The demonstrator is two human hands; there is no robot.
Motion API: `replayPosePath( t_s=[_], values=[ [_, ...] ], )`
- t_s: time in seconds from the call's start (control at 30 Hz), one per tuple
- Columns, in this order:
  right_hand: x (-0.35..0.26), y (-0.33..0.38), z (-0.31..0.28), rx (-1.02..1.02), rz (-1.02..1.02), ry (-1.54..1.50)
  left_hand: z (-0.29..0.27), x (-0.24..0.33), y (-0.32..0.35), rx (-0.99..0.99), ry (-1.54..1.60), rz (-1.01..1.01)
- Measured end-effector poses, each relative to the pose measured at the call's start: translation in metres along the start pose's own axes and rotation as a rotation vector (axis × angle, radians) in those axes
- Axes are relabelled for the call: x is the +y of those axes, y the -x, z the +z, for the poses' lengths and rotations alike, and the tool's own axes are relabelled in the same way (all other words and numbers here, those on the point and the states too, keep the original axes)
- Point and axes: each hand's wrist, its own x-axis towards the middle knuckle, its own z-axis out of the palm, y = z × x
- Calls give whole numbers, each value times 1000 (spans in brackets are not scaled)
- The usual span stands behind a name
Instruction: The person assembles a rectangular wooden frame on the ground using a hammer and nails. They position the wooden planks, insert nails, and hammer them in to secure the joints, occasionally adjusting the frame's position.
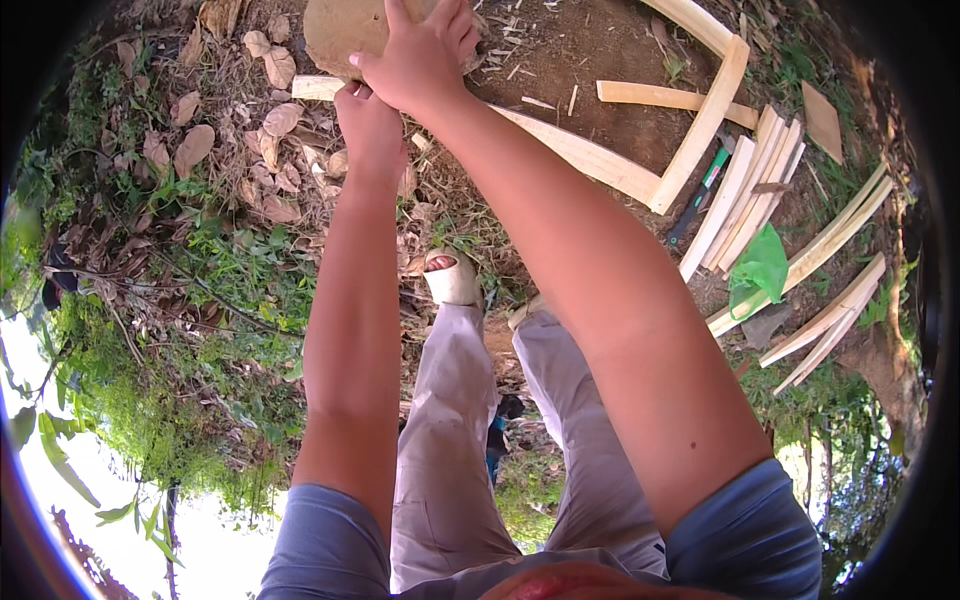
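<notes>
At the top of the head view, my right hand [425, 58] lies over a flat, rounded brown slab [340, 35], thumb and index finger spread apart. The upper edge of the view cuts off its fingertips. Just below it, my left hand [370, 125] is closed, its fingers curled against the slab's near edge; what it grips, if anything, is hidden. A pale wooden strip [575, 150] passes beneath both hands, and its left end sticks out beside my left fingers. On the right this strip meets another strip [705, 125] at a corner, part of an angular wooden frame.
Several loose wooden strips [755, 190] lie stacked at right, beside a green-and-black handled tool [700, 195]. A green plastic bag [762, 268] rests on longer strips. More slats [830, 322] lie farther right. Dry leaves [280, 68] and wood chips cover the ground. My feet stand below.
</notes>
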Motion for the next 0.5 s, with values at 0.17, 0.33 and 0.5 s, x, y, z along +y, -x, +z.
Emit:
replayPosePath(
  t_s=[0.17, 0.33, 0.5],
  values=[
    [20, -27, -14, -14, -217, 64, 57, -26, -1, -42, 334, 31],
    [55, -70, 21, 109, -489, -47, 92, -91, -20, -311, 503, -16],
    [58, -74, 30, 13, -310, 63, 104, -79, -37, -322, 319, -113]
  ],
)
